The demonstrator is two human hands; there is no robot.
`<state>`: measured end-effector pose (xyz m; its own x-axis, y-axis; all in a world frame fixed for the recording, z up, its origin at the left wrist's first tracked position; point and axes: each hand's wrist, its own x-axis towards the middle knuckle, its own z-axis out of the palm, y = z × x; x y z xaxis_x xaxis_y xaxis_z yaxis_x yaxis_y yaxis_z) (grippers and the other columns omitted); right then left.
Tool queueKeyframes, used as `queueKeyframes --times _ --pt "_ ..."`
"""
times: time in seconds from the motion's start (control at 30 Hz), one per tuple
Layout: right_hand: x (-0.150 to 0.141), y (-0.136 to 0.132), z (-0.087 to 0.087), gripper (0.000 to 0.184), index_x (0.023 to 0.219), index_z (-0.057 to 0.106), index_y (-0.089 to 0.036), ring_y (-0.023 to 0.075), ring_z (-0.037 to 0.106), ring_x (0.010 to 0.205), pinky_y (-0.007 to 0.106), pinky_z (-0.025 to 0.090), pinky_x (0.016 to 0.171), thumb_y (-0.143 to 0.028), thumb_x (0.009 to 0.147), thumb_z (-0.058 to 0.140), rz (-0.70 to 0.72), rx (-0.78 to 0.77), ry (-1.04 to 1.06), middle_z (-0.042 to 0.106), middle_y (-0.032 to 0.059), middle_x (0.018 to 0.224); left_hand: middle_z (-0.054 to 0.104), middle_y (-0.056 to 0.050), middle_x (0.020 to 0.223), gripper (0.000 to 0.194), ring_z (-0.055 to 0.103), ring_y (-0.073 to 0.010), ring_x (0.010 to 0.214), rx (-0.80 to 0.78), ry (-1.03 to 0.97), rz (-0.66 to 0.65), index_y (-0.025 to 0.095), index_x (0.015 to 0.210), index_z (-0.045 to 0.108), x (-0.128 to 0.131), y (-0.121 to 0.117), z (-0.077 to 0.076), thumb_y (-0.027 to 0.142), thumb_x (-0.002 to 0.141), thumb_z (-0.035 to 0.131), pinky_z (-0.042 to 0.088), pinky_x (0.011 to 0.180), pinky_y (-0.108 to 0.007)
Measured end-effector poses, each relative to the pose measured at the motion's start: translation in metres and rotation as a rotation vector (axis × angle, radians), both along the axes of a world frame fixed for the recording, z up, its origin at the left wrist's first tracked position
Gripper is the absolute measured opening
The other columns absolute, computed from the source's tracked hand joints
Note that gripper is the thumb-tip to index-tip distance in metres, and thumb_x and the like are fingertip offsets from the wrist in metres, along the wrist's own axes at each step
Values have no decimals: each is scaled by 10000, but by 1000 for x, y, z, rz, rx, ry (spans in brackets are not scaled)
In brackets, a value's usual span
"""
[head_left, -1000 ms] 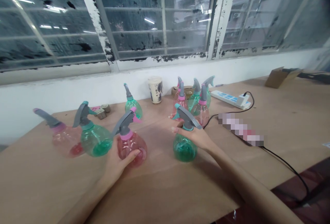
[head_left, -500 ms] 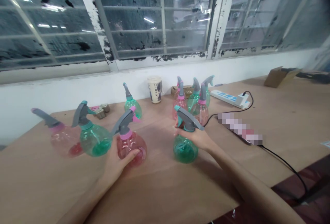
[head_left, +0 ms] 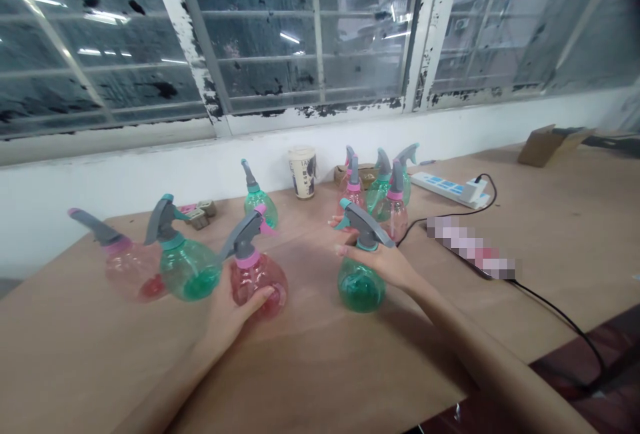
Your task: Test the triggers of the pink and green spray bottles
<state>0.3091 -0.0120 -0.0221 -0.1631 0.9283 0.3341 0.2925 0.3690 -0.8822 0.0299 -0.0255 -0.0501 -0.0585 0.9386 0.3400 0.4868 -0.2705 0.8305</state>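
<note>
My left hand [head_left: 235, 311] is wrapped round the red spray bottle [head_left: 264, 271], its thumb pressed on the front of the round body. That bottle has a grey head with a pink collar and trigger. Around the neck of a green spray bottle [head_left: 361, 291], my right hand [head_left: 383, 262] has its fingers stretched out and apart, thumb in front and other fingers behind. Both bottles stand on the wooden table [head_left: 310, 354]. Left of my left hand are another green spray bottle [head_left: 187, 271] and a red spray bottle [head_left: 133, 271], each with some coloured liquid inside.
Farther back are a green spray bottle [head_left: 260, 206], a paper cup [head_left: 303, 174] and a cluster of several red and green bottles. A white power strip [head_left: 445, 187] and a phone [head_left: 470, 247] on a black cable lie to the right. A cardboard box [head_left: 550, 145] sits beyond.
My right hand's fingertips have spread apart beside the green bottle's neck. The left hand keeps its hold on the red bottle. The view has shifted slightly.
</note>
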Motion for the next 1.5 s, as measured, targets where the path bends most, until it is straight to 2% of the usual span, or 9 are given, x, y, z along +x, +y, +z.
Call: queueKeyframes --times 0.17,0.27,0.47,0.77,0.83,1.0,1.23,1.4,1.5 --pt "0 0 0 245 960 647 -263 238 629 887 348 482 771 -422 775 620 -22 23 -25 683 16 931 593 -94 1186 603 569 -311 1123 -8 1 6 221 1138 451 0 -1 0 447 640 706 429 970 -485" --pt "1 1 -1 203 835 658 -248 228 637 792 355 485 753 -436 784 602 -17 39 -57 680 16 812 591 -99 1192 612 568 -305 1124 -4 -9 -6 215 1149 446 -1 -1 -1 436 643 710 429 971 -484" --pt "1 3 -2 195 842 665 -263 215 626 679 352 490 693 -435 784 596 -11 65 -77 651 2 681 585 -99 1187 609 569 -305 1118 2 -9 -14 215 1161 435 -2 0 -3 431 659 704 421 974 -494" --pt "2 -1 4 292 1020 607 -271 211 632 778 318 477 699 -419 769 616 7 -6 -28 670 -15 765 586 -91 1180 616 571 -305 1114 4 22 -9 223 1177 431 -4 2 -4 437 664 697 423 968 -501" --pt "2 -2 6 265 988 610 -265 206 639 786 320 482 718 -405 763 614 27 -15 -8 674 -19 767 589 -86 1179 614 576 -302 1109 12 21 -19 227 1181 435 -5 2 -5 437 666 696 431 962 -490" --pt "2 -4 9 101 743 592 -233 192 657 745 319 502 738 -332 726 604 27 -52 61 674 -11 709 595 -76 1170 592 584 -302 1090 14 30 -16 236 1152 448 -4 3 -5 449 659 697 437 956 -486" --pt "3 -5 9 132 822 611 -233 195 662 756 320 507 738 -316 718 607 -4 -92 64 681 0 759 583 -88 1182 612 564 -312 1112 10 18 -17 225 1155 443 -3 2 -4 457 653 705 414 976 -504" --pt "4 -3 7 188 726 627 -233 202 636 772 328 495 756 -421 736 629 -92 -68 4 675 1 767 587 -69 1186 566 566 -298 1117 21 17 -32 239 1132 468 -3 3 -3 436 656 702 428 975 -475" --pt "4 0 5 171 719 637 -247 203 633 795 332 493 771 -417 730 654 -98 -48 -4 687 5 828 585 -78 1186 568 558 -303 1125 27 21 -24 233 1130 470 -4 3 -4 443 656 701 416 985 -485"
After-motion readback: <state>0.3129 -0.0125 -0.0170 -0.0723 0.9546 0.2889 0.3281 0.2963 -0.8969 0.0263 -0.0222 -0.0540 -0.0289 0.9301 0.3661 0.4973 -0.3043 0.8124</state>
